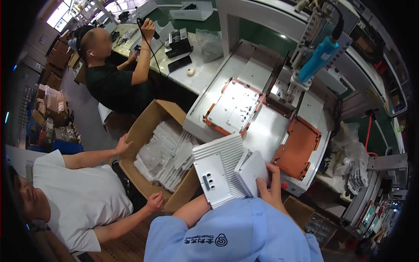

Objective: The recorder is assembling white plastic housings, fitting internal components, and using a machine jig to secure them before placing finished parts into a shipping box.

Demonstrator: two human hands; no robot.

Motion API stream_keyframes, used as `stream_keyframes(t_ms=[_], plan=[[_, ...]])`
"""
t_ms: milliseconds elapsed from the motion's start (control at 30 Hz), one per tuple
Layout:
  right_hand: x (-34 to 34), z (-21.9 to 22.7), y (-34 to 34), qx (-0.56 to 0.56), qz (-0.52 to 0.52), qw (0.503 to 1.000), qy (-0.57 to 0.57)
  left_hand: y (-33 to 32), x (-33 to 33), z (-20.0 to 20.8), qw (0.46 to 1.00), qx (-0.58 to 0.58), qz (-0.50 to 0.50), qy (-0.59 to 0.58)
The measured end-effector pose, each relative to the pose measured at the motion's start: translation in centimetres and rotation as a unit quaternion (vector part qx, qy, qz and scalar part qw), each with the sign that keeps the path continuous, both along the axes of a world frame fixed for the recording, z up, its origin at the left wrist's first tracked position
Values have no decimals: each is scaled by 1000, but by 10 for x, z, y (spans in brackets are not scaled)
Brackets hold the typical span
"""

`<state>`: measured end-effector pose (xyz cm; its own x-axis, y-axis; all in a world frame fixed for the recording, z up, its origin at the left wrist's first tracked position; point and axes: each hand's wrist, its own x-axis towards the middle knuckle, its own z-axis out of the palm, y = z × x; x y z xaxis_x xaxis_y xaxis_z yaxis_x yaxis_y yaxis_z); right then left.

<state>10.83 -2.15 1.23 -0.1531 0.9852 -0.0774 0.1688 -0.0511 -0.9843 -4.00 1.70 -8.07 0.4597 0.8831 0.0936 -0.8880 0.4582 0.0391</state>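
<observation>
A silver-white finned metal housing (222, 163) with a few round ports on its flat face is tilted in front of my chest. My left forearm runs up to its lower left edge; the left hand (201, 205) is mostly hidden behind the housing, fingers out of sight. My right hand (271, 185) grips a smaller white box-like metal cover (253, 174), thumb on its face and fingers round the far edge. That cover overlaps the housing's right side; whether the two are joined, I cannot tell.
Ahead stands a machine with a blue screwdriver spindle (321, 56), a white plate (235, 105) in one orange-edged fixture and a bare orange fixture (299, 146). At left, a person in white (87, 192) holds a cardboard box (144, 118) of wrapped white parts. Another person (118, 74) works beyond.
</observation>
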Motion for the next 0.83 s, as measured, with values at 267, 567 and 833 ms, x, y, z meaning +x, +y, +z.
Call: stream_keyframes(t_ms=[267, 567, 833], plan=[[-2, 16, -3, 124, 80, 972, -183, 4, 2, -8, 994, 102, -38, -21], [-12, 33, 19, 103, 7, 992, -66, 22, -21, -3, 986, 138, -56, -71], [-27, 78, 35, 238, 52, 966, -86, 14, -57, -13, 982, 174, -29, -71]])
